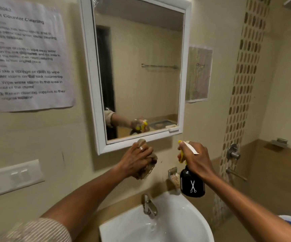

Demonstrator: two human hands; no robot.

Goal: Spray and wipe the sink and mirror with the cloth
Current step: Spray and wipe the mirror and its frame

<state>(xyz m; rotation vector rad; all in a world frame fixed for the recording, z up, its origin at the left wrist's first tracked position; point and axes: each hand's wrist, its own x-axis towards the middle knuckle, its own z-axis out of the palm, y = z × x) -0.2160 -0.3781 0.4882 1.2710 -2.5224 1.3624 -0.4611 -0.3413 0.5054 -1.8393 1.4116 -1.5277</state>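
The right hand (196, 158) grips the black spray bottle (192, 182), nozzle aimed at the mirror (137, 70); the left hand (137, 160) holds the bunched cloth (151, 167) just under the mirror's white frame. I see no spray on the glass, so mirror work seems barely begun; whether the sink (185, 215) below has been wiped is unclear. Open wall flanks both hands.

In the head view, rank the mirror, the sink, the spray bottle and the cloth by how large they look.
1. mirror, largest in the frame.
2. sink, though the bottom edge crops it and it sits nearer the camera.
3. spray bottle.
4. cloth, apparently smallest, but the left hand covers most of it, so its place is unsure.
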